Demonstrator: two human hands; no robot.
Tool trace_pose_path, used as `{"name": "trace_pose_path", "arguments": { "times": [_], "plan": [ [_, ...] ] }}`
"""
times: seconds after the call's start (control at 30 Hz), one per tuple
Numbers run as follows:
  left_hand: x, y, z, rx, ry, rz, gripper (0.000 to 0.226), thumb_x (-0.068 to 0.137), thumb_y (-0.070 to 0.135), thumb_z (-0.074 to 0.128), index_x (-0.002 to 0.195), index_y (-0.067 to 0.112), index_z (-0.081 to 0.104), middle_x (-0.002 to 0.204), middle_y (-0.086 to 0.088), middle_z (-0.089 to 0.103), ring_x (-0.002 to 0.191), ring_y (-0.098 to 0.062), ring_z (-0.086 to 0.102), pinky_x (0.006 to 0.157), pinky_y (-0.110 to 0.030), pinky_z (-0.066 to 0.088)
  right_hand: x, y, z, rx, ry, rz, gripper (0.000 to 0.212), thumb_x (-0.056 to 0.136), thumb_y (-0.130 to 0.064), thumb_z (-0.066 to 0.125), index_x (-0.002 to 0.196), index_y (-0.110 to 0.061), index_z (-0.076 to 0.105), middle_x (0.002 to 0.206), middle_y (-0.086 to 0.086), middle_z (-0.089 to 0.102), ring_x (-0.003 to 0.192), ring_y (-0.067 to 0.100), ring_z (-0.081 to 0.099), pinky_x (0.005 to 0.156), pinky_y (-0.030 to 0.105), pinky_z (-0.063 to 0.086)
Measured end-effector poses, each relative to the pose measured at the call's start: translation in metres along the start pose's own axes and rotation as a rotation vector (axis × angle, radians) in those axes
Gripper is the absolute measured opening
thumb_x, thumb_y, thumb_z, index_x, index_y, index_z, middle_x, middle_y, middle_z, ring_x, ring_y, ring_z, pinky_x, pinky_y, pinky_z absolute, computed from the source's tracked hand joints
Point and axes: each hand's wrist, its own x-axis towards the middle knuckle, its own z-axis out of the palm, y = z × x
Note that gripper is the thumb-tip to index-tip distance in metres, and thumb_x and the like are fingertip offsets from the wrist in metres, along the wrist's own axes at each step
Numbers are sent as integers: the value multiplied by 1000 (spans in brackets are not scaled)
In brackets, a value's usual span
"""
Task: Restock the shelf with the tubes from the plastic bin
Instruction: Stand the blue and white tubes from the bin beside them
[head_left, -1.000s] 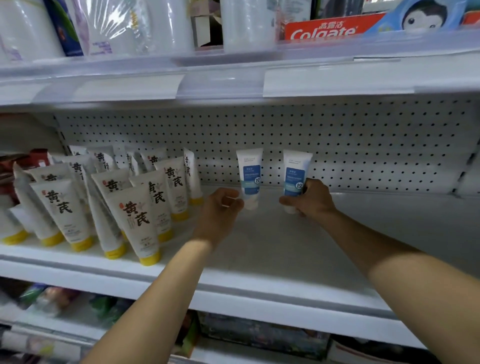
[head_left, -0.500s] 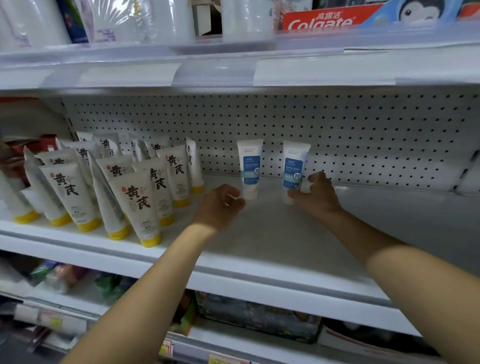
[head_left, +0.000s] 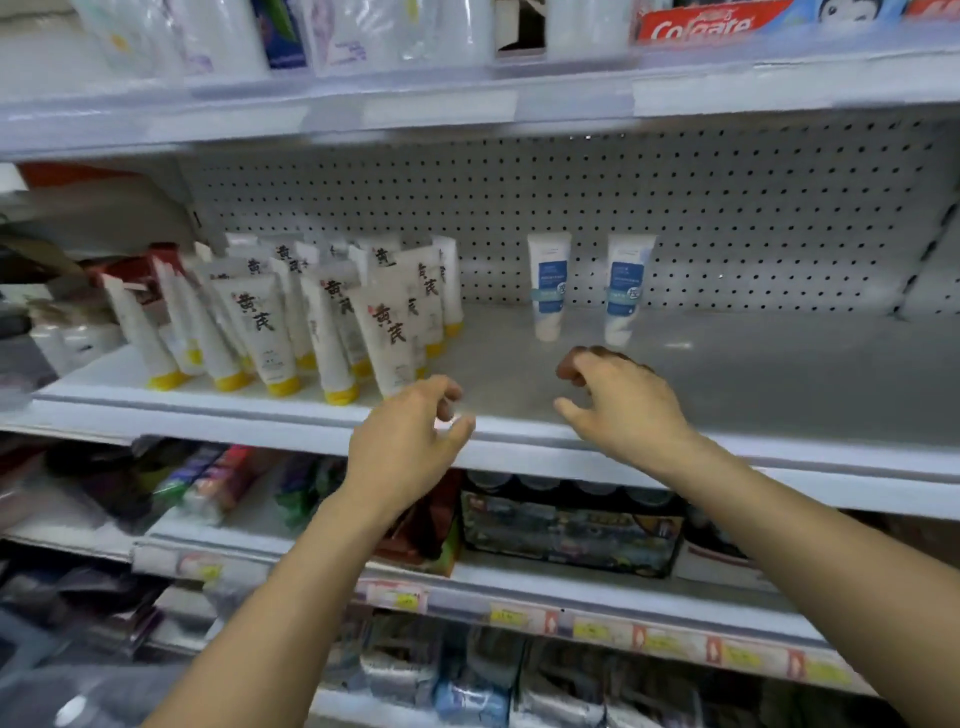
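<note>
Both hands empty, loosely curled: right hand nearer upright blue-label tubes standing behind it, left hand farther.

White pegboard back panel, yellow price tags along a lower shelf edge

A red Colgate box sat up top beside white wrapped packs. Yellow-capped tubes crowded the left, before a white pegboard. Lower down stood a dark carton.
</note>
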Motion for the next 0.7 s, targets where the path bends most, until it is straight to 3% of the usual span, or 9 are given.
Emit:
{"name": "trace_pose_path", "arguments": {
  "times": [0.13,0.3,0.43,0.6,0.7],
  "plan": [
    [-52,-52,-34,13,-33,-61,29,88,46,58,114,33,54,93,16,60,85,-12,60,73,-37,53,-27,-78,21,34,-2,-117,32,92,-39,54,119,-23,53,121,-4,57,111,20,54,85,35,42],
    [-133,-133,-72,64,-147,-194,31,91,47,55,118,31,53,100,14,60,86,-14,59,76,-38,53,-62,-181,63,97,-73,-205,33,92,-40,54,121,-25,52,121,-5,57,111,19,54,80,35,45],
    [-202,-209,-97,53,-197,-384,27,91,43,57,113,28,55,94,14,61,85,-12,58,72,-31,47,-83,-256,116,137,-220,-288,32,92,-40,53,120,-25,52,117,-3,56,108,21,55,74,33,42],
    [-278,-313,-118,-27,-205,-651,22,90,40,60,108,26,58,95,10,65,83,-11,61,76,-33,51,-91,-343,188,156,-444,-408,28,89,-38,55,111,-21,53,115,3,58,106,25,55,77,37,49],
    [-306,-370,-115,-74,-176,-824,21,89,38,62,105,24,62,90,6,66,78,-10,59,71,-27,44,-84,-385,239,157,-573,-458,25,88,-35,55,109,-21,53,115,2,58,106,25,56,69,32,42]
  ]
}}
